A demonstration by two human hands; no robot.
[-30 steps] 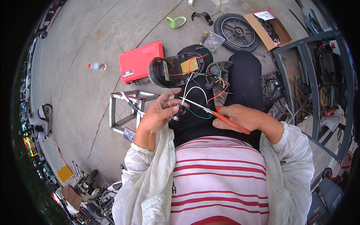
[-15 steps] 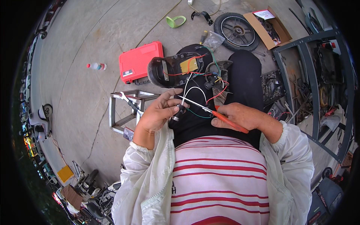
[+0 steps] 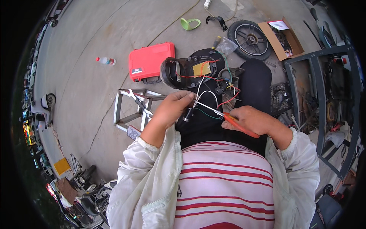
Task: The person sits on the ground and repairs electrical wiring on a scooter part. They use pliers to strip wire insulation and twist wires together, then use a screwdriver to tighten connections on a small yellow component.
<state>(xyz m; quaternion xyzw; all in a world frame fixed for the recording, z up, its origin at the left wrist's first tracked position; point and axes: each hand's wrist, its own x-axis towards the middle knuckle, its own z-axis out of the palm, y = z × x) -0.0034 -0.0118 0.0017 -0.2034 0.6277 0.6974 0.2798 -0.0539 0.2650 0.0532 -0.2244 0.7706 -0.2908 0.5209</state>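
My left hand (image 3: 172, 107) pinches a white wire (image 3: 202, 82) between thumb and fingers above my lap. Below those fingertips hangs a black cylindrical part with a silver end (image 3: 187, 114), joined to the wires. Orange-handled scissors (image 3: 244, 129) are gripped in my right hand (image 3: 248, 119), their blades pointing left and touching or crossing the white wire near my left fingertips. Across my thigh lies a dark lamp-like housing (image 3: 167, 73) with a yellow plate (image 3: 201, 69). Red, green and white wires run from it to a grey casing (image 3: 233, 78).
On the floor are a red toolbox (image 3: 152, 60), a metal stool frame (image 3: 119, 108) bearing a wrench (image 3: 138, 102), a bottle (image 3: 106, 61), a wheel (image 3: 249, 40) and a cardboard box (image 3: 272, 40). A grey metal rack (image 3: 318, 72) stands at the right.
My left fingers have moved off the black cylindrical part up to the white wire, and the part now hangs below them. The scissors stay by the wire. The whole view has shifted slightly.
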